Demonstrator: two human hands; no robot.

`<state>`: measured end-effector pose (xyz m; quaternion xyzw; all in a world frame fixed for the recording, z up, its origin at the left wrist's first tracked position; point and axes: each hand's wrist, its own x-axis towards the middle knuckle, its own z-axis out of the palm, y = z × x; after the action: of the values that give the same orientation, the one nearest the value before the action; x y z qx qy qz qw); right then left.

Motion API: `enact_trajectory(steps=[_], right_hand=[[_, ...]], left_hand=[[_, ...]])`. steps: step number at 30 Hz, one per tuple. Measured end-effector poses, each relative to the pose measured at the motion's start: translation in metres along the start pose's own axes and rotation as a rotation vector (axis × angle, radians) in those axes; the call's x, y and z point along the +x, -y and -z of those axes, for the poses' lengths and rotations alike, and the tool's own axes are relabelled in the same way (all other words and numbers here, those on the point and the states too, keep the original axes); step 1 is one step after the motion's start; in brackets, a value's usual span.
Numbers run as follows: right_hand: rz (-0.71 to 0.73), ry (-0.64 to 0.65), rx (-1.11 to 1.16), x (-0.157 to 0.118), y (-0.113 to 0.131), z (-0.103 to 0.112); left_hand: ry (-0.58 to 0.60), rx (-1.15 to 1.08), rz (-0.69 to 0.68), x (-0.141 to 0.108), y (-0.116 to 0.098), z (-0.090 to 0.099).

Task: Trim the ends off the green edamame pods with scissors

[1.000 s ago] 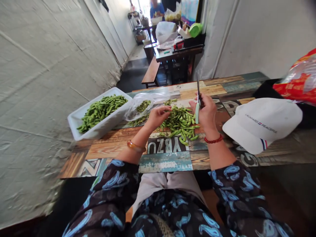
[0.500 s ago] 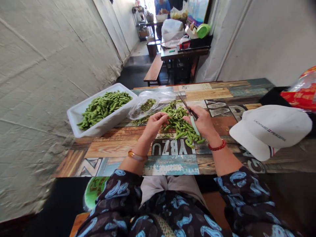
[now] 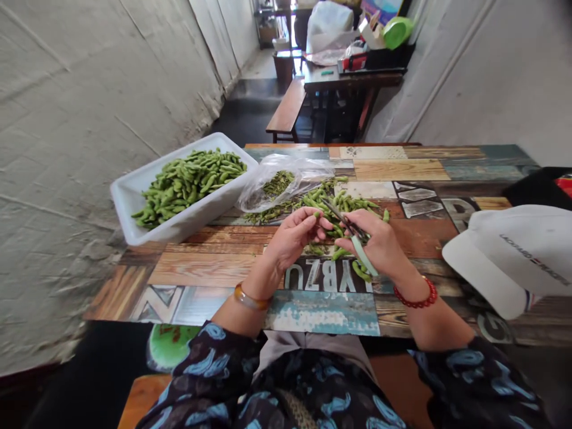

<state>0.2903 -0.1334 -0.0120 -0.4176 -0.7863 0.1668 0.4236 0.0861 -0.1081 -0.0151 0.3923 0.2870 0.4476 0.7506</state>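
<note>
Bare left hand (image 3: 297,238), at the centre of the frame, pinches a small green pod (image 3: 317,214) between thumb and fingers, an amber-coloured smooth bangle (image 3: 250,298) on its wrist. Just to its right in the frame, the bare right hand (image 3: 378,238) is closed around metal scissors with a pale green handle (image 3: 365,257), blades pointing up and left, their tips close to the pinched pod; whether they touch it, I cannot tell. A red beaded bracelet (image 3: 417,297) circles that wrist.

Under and behind both hands, a loose heap of plump green pods (image 3: 357,202) lies on the patchwork wood-print bench (image 3: 201,268), with thin green-brown trimmings (image 3: 272,211) scattered along its left side. Next to these, above centre, lies a crumpled clear plastic bag (image 3: 254,193) with more trimmings inside.

Left of centre, a white rectangular plastic tray (image 3: 196,219) holds a large mound of green pods (image 3: 192,185). A white fabric cap (image 3: 513,256) with dark lettering rests at the right edge of the frame. At the top, a dark wooden table (image 3: 353,80) carries a bulging white plastic bag (image 3: 328,30) and a bright green rounded object (image 3: 397,33).
</note>
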Motion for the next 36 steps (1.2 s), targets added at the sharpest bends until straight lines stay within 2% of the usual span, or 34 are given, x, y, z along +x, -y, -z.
enact_trajectory(steps=[2,5,8,12,16,19,26,36], right_hand=[[0.006,0.022,-0.040,-0.002,-0.003,-0.004],[-0.020,0.048,-0.081,-0.004,-0.008,-0.009],[-0.069,0.084,-0.112,-0.005,-0.014,-0.011],[-0.131,0.078,-0.186,-0.004,-0.027,-0.009],[-0.173,-0.041,-0.299,-0.004,-0.039,-0.004],[-0.135,-0.080,-0.304,-0.004,-0.036,-0.003],[0.069,0.088,-0.132,-0.003,-0.012,-0.009],[0.064,0.138,-0.116,-0.003,-0.008,-0.011]], left_hand=[[-0.044,0.006,-0.035,-0.001,-0.001,-0.001],[-0.182,0.034,-0.124,-0.001,-0.001,0.001],[-0.246,0.025,-0.127,0.000,-0.004,0.002],[-0.222,0.034,-0.086,-0.002,-0.007,-0.001],[-0.193,0.109,-0.087,-0.002,-0.006,-0.003],[-0.187,0.167,-0.117,-0.001,-0.002,-0.001],[-0.172,0.315,-0.194,-0.002,-0.001,-0.001],[-0.183,0.523,-0.267,-0.002,0.000,-0.004]])
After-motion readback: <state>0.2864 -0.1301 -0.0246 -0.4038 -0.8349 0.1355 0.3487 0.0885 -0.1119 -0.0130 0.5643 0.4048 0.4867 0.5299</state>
